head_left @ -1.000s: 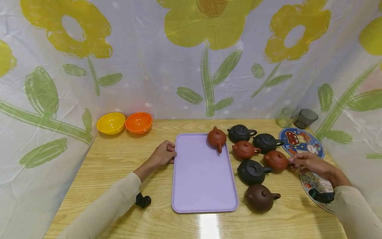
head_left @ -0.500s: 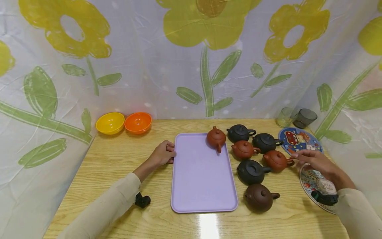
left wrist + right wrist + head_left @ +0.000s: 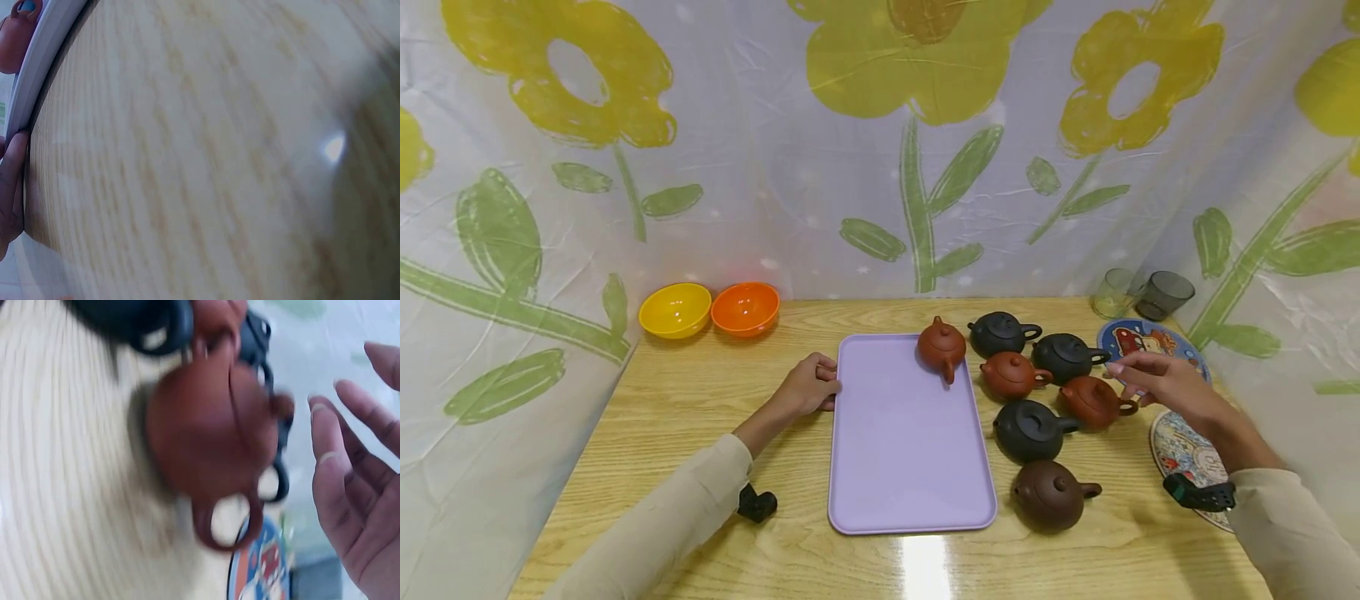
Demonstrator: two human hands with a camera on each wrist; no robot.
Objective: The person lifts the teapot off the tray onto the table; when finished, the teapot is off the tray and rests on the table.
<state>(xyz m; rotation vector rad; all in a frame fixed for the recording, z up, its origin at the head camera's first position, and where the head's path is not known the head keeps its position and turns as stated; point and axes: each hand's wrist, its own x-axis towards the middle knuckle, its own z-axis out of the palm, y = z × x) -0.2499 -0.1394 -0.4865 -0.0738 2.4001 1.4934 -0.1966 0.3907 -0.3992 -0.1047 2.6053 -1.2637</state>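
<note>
My left hand [image 3: 808,386] holds the left rim of a lilac tray [image 3: 910,450]; in the left wrist view, fingers [image 3: 17,153] meet that rim. A reddish-brown clay teapot [image 3: 942,346] sits on the tray's far right corner, over its edge. My right hand [image 3: 1176,387] hovers above the handle side of another reddish-brown teapot [image 3: 1092,402], holding nothing. In the right wrist view its relaxed fingers [image 3: 328,434] are apart from the teapot [image 3: 206,428]. A black teapot [image 3: 1066,357] stands just behind. Others nearby are a red-brown teapot [image 3: 1011,375], black teapots and a dark brown one [image 3: 1048,496].
A yellow bowl [image 3: 675,310] and an orange bowl [image 3: 746,309] stand at the back left. Two glasses, one clear [image 3: 1112,293] and one dark [image 3: 1165,295], are at the back right. A blue patterned round mat [image 3: 1195,364] and another round mat [image 3: 1176,446] lie at right.
My right hand has left the red-brown teapot's handle and moved up and slightly left over it, toward the black teapot behind. The left hand stays at the tray.
</note>
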